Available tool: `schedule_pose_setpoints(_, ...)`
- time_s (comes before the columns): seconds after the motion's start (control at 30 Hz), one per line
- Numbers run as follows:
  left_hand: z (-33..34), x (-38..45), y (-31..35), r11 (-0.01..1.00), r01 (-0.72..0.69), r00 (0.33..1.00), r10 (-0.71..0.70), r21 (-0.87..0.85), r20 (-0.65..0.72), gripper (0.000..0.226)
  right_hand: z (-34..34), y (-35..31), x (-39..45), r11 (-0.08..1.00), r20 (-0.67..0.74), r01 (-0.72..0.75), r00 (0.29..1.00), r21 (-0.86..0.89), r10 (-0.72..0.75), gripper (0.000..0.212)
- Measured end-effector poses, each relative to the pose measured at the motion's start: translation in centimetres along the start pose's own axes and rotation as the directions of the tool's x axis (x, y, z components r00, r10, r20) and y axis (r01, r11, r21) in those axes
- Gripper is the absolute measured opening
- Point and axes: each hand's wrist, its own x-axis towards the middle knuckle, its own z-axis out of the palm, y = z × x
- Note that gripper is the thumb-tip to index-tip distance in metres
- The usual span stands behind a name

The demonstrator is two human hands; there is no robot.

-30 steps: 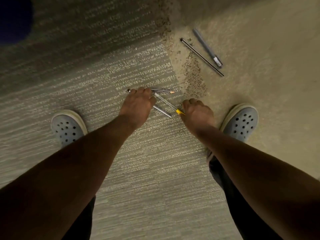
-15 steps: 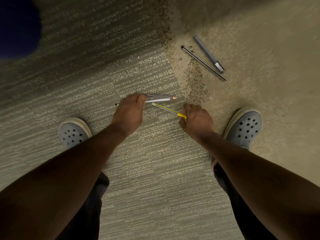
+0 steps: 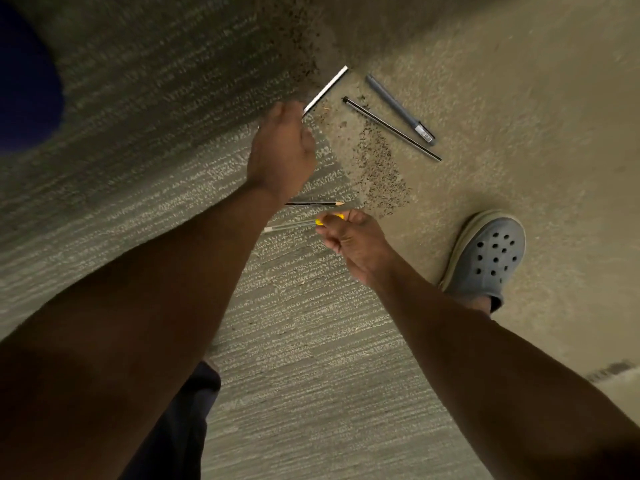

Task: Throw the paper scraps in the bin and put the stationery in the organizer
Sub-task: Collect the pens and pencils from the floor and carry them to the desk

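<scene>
The person bends over a carpeted floor (image 3: 311,358), both bare arms reaching down and forward. The left hand (image 3: 282,150) is closed around the lower end of a white pen (image 3: 327,88), which slants up and to the right out of the fist, its far tip over the dark speckled patch where the striped carpet meets the plain tan carpet. The right hand (image 3: 349,237) is nearer and lower in the view, its fingers (image 3: 329,223) pinched on the yellow end of a clear pen (image 3: 291,225); the clear barrel sticks out to the left, roughly level, and whether it touches the floor cannot be told.

Between the two hands a dark pencil (image 3: 313,203) lies on the striped carpet, its sharpened tip pointing right, partly hidden behind the left wrist. Farther off to the right, on the tan carpet, two more items lie side by side, both slanting down to the right: a thin black pencil (image 3: 391,128) and, just beyond it, a grey pen (image 3: 398,109) with a label near its lower end. Neither is touched by a hand.

A grey perforated clog (image 3: 488,258) stands on the tan carpet to the right of the right hand. A dark blue shape (image 3: 24,81) fills the far left edge, too blurred to identify.
</scene>
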Motion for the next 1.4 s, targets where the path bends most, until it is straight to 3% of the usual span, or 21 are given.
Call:
schedule_pose_setpoints(0.07, 0.3, 1.0, 1.4, 0.996, -0.083, 0.995, 0.08, 0.044, 0.055, 0.028, 0.9, 0.3, 0.4, 1.0, -0.029, -0.003, 1.0, 0.031, 0.004, 0.025)
schedule_pose_setpoints(0.2, 1.2, 3.0, 4.1, 0.945, -0.302, 0.944, 0.277, 0.13, 0.176, 0.043, 1.9, 1.0, 1.1, 0.993, -0.093, -0.062, 0.993, 0.099, 0.071, 0.005)
schedule_pose_setpoints(0.3, 2.3, 4.6, 5.9, 0.872, -0.426, 0.898, 0.375, 0.24, 0.228, 0.055, 2.2, 1.3, 1.8, 0.985, -0.205, -0.103, 0.97, 0.136, 0.129, 0.016)
schedule_pose_setpoints(0.37, 2.9, 5.5, 6.5, 0.834, -0.465, 0.879, 0.394, 0.297, 0.27, 0.06, 2.6, 1.2, 2.3, 0.992, -0.291, -0.117, 0.949, 0.036, 0.123, 0.02)
schedule_pose_setpoints(0.47, 2.9, 6.2, 6.9, 0.804, -0.484, 0.872, 0.411, 0.345, 0.265, 0.045, 3.0, 0.7, 3.1, 0.989, -0.39, -0.14, 0.909, 0.044, 0.146, 0.047)
schedule_pose_setpoints(0.57, 2.8, 6.4, 6.8, 0.752, -0.517, 0.856, 0.439, 0.408, 0.275, 0.03, 3.6, -0.2, 3.5, 0.984, -0.403, -0.145, 0.899, 0.1, 0.173, 0.041)
schedule_pose_setpoints(0.67, 2.9, 6.6, 6.8, 0.712, -0.548, 0.834, 0.429, 0.438, 0.346, 0.03, 4.0, -0.8, 3.7, 0.982, -0.386, -0.145, 0.905, 0.121, 0.181, 0.038)
schedule_pose_setpoints(0.73, 3.0, 6.5, 7.0, 0.711, -0.538, 0.839, 0.397, 0.453, 0.372, 0.03, 4.4, -1.2, 3.7, 0.995, -0.443, -0.099, 0.891, 0.031, 0.103, 0.039)
schedule_pose_setpoints(0.8, 3.0, 6.1, 6.9, 0.739, -0.499, 0.858, 0.348, 0.452, 0.378, 0.031, 4.4, -1.7, 3.6, 0.99, -0.539, -0.018, 0.84, -0.138, -0.06, 0.041)
schedule_pose_setpoints(0.9, 2.8, 5.6, 5.9, 0.817, -0.422, 0.885, 0.277, 0.393, 0.374, 0.029, 3.4, -2.4, 3.1, 0.982, -0.532, 0.11, 0.829, -0.152, -0.175, 0.03)
schedule_pose_setpoints(0.97, 2.3, 5.0, 5.0, 0.946, -0.248, 0.922, 0.164, 0.211, 0.35, 0.022, 1.9, -2.8, 2.7, 0.989, -0.474, 0.144, 0.868, -0.045, -0.148, 0.024)
schedule_pose_setpoints(1.03, 1.3, 3.7, 4.2, 0.998, 0.014, 0.911, 0.011, -0.058, 0.411, 0.011, 0.4, -3.8, 1.8, 0.982, -0.385, 0.156, 0.917, 0.103, -0.105, 0.023)
schedule_pose_setpoints(1.1, 0.0, 1.6, 3.3, 0.891, 0.341, 0.801, -0.109, -0.299, 0.589, 0.013, -0.6, -4.8, 0.7, 0.968, -0.27, 0.165, 0.957, 0.19, -0.11, 0.019)
schedule_pose_setpoints(1.17, -1.4, -0.8, 2.6, 0.777, 0.516, 0.687, -0.125, -0.36, 0.716, 0.02, -1.0, -5.6, -0.2, 0.956, -0.165, 0.183, 0.975, 0.227, -0.148, 0.013)
schedule_pose_setpoints(1.3, -2.8, -4.8, 1.9, 0.682, 0.576, 0.683, -0.098, -0.451, 0.724, 0.018, 0.2, -5.9, -2.4, 0.962, -0.06, 0.226, 0.974, 0.15, -0.22, 0.012)
schedule_pose_setpoints(1.4, -4.2, -6.5, 1.9, 0.648, 0.58, 0.684, -0.058, -0.494, 0.727, 0.019, 1.1, -5.6, -3.7, 0.968, 0.012, 0.218, 0.975, 0.125, -0.221, 0.026)
